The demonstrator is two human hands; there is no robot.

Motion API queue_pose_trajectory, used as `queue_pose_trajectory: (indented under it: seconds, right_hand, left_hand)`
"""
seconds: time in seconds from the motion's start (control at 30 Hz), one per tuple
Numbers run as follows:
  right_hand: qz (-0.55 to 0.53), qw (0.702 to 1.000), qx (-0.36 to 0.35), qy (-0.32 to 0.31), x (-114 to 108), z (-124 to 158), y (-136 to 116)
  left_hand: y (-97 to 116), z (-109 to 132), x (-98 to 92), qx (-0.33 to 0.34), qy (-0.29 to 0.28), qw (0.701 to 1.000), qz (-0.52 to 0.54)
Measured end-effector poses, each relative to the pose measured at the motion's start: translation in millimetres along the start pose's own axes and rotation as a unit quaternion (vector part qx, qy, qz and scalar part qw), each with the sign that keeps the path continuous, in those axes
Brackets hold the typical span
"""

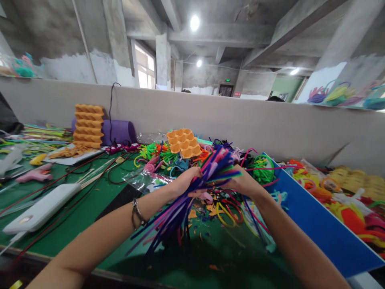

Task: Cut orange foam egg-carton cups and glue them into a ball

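Observation:
Both my hands grip one thick bundle of pipe cleaners [192,192], mostly purple, pink and blue, held slanted above the green table [90,212]. My left hand [185,180] is wrapped round the bundle's middle from the left; a bracelet sits on that wrist. My right hand [243,182] closes on it from the right, near the upper ends. The lower ends fan out toward me over scattered scraps.
An orange foam tray [184,143] lies on a heap of colourful pipe cleaners behind my hands. A blue divider board [315,224] stands on the right, with yellow and red pieces beyond. On the left are a white phone [42,208], cables, a pink glue gun [36,174], stacked orange trays [88,125] and a purple roll.

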State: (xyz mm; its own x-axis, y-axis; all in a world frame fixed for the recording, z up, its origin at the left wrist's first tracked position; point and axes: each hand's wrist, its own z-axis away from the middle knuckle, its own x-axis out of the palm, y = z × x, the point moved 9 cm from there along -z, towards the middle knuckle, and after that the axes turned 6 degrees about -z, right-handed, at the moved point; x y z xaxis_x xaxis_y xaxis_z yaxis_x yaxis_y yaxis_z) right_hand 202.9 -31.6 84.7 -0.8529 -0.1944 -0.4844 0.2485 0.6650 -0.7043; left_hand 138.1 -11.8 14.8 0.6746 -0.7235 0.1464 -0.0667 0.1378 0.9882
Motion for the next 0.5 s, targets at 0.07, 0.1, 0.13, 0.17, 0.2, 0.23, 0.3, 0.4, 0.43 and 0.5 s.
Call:
queue_pose_trajectory:
  seconds: [0.07, 0.1, 0.13, 0.17, 0.2, 0.23, 0.3, 0.4, 0.43, 0.5]
  right_hand:
    - [-0.093, 0.994, 0.023, 0.059, -4.3, 1.2, 10.7]
    - [-0.133, 0.986, 0.033, 0.096, -8.2, 3.3, 16.3]
    - [-0.159, 0.977, 0.042, 0.133, -12.0, 6.3, 21.1]
    - [-0.167, 0.972, 0.051, 0.159, -14.1, 9.2, 24.6]
    - [-0.156, 0.972, 0.061, 0.167, -13.0, 11.3, 26.1]
    - [-0.13, 0.976, 0.069, 0.161, -9.6, 12.5, 25.3]
    - [-0.055, 0.989, 0.078, 0.116, 4.0, 12.4, 16.9]
    - [0.045, 0.998, 0.033, 0.038, 30.1, 10.8, -10.3]
    - [0.079, 0.997, 0.006, 0.014, 38.7, 10.5, -20.6]
    - [0.145, 0.988, -0.047, -0.029, 54.2, 11.0, -35.7]
  left_hand:
    - [8.0, -0.3, -0.6, 0.029, -0.014, 0.998, 0.046]
    - [13.4, 0.0, -3.7, 0.051, -0.01, 0.996, 0.079]
    - [17.7, 0.3, -8.3, 0.071, 0.001, 0.991, 0.11]
    - [19.7, 0.1, -13.2, 0.081, 0.015, 0.988, 0.131]
    - [18.6, -0.9, -16.9, 0.079, 0.028, 0.987, 0.14]
    - [14.7, -2.9, -18.5, 0.064, 0.033, 0.987, 0.142]
    - [0.5, -8.5, -20.7, 0.009, 0.053, 0.991, 0.12]
    - [-11.9, -16.2, -29.1, -0.024, 0.124, 0.987, 0.096]
    - [-11.2, -17.7, -32.0, -0.014, 0.149, 0.984, 0.097]
    - [-6.4, -18.2, -34.4, 0.012, 0.179, 0.978, 0.105]
